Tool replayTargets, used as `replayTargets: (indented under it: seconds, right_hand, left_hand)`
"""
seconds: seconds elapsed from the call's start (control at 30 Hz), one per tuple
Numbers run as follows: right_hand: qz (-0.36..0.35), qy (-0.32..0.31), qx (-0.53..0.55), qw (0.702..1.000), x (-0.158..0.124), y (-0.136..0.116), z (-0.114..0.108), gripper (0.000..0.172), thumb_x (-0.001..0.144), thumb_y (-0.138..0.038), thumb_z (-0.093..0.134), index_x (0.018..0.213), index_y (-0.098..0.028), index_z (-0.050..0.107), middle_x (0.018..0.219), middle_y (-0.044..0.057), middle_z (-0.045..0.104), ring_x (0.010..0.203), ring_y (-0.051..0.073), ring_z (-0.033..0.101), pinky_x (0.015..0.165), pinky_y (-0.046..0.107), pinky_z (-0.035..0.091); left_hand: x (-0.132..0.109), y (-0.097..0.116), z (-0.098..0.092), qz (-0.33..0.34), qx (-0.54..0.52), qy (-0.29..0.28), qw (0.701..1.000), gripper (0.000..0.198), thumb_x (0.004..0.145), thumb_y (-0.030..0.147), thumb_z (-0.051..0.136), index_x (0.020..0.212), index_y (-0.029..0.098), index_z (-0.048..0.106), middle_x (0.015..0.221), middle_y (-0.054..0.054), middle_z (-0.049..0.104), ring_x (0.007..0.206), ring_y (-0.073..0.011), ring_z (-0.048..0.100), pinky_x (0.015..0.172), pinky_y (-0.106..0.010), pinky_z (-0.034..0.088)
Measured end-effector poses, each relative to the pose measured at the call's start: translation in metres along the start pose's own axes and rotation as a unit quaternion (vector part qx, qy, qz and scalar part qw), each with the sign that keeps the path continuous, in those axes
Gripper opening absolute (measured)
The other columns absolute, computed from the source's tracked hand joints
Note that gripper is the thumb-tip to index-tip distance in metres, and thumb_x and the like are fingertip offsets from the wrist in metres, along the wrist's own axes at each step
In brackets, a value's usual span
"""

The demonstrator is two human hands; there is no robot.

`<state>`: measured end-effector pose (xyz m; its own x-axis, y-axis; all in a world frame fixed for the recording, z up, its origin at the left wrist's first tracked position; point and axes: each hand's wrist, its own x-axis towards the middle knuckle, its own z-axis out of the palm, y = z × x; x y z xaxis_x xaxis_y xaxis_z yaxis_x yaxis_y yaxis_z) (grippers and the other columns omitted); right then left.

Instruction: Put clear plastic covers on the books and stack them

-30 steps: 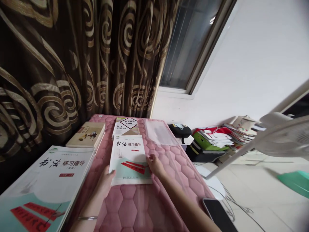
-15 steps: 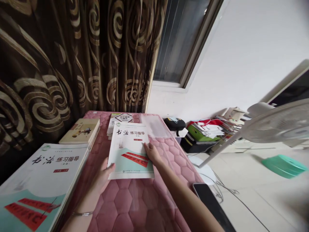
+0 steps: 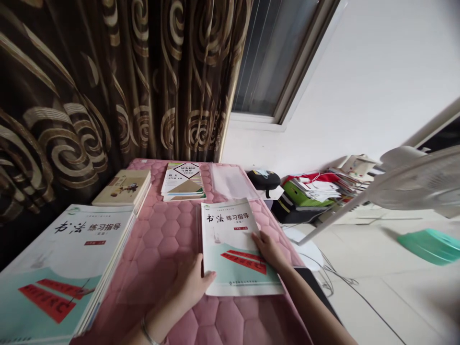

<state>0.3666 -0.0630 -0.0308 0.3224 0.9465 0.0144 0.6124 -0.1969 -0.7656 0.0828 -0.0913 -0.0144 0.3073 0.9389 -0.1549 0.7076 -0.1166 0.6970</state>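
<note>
A calligraphy workbook [image 3: 233, 244] with a white and pale green cover and red strips lies at the right side of the pink padded table cover [image 3: 168, 235]. My left hand [image 3: 190, 280] grips its left edge, thumb on the cover. On its right edge my right hand [image 3: 269, 249] is closed, fingers partly hidden. To the left is a stack of workbooks [image 3: 72, 254], the top one with the same cover design. Tan books [image 3: 124, 187] sit behind that stack. Farther back lie white study booklets [image 3: 184, 179] beside a clear plastic sleeve [image 3: 232, 181].
A dark phone-like slab [image 3: 316, 287] is partly under my right forearm. Right of the table stand a white fan [image 3: 420, 177], a black case [image 3: 264, 179] and piled papers [image 3: 319, 189]. A green stool [image 3: 429, 245] is on the floor; a patterned curtain [image 3: 143, 86] hangs behind.
Both hands have moved the workbook right and towards me, from in front of the white study booklets, whose covers now show more fully. The view has shifted slightly.
</note>
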Motion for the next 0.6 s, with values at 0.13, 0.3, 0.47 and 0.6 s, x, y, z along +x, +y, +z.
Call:
replayTargets:
  seconds: [0.13,0.3,0.47,0.6]
  right_hand:
    - [0.003,-0.009,-0.015,1.0,0.001,0.004,0.004,0.03,0.081,-0.05,0.046,0.063,-0.026,0.045,0.058,0.001,0.059,0.059,0.022,0.059,0.055,0.031,0.042]
    - [0.012,-0.011,-0.06,0.998,0.003,0.002,0.003,0.03,0.083,-0.045,0.046,0.06,-0.026,0.042,0.058,0.002,0.06,0.06,0.022,0.059,0.057,0.03,0.04]
    - [0.022,0.0,-0.071,0.997,0.001,-0.001,0.003,0.029,0.082,-0.043,0.049,0.06,-0.025,0.045,0.057,0.002,0.06,0.059,0.021,0.059,0.055,0.029,0.039]
    - [0.044,0.008,-0.047,0.998,0.0,-0.003,0.003,0.028,0.08,-0.043,0.051,0.059,-0.023,0.049,0.058,0.002,0.061,0.061,0.021,0.061,0.054,0.028,0.039]
  left_hand:
    - [-0.002,-0.001,0.004,0.001,0.177,0.056,0.983,0.039,0.086,0.03,0.052,0.12,0.014,0.06,0.127,-0.019,0.063,0.119,-0.0342,0.056,0.098,-0.053,0.04]
    - [0.002,-0.011,0.008,0.093,0.225,0.041,0.969,0.061,0.086,0.023,0.049,0.146,0.015,0.042,0.154,-0.016,0.042,0.141,-0.032,0.038,0.115,-0.057,0.026]
    - [0.006,-0.026,0.012,0.12,0.238,0.016,0.964,0.061,0.091,0.03,0.045,0.15,0.017,0.037,0.159,-0.013,0.031,0.148,-0.0327,0.027,0.117,-0.064,0.019]
    - [0.006,-0.033,0.011,0.14,0.242,0.028,0.96,0.06,0.093,0.036,0.044,0.151,0.022,0.037,0.158,-0.011,0.032,0.147,-0.0325,0.029,0.117,-0.064,0.017]
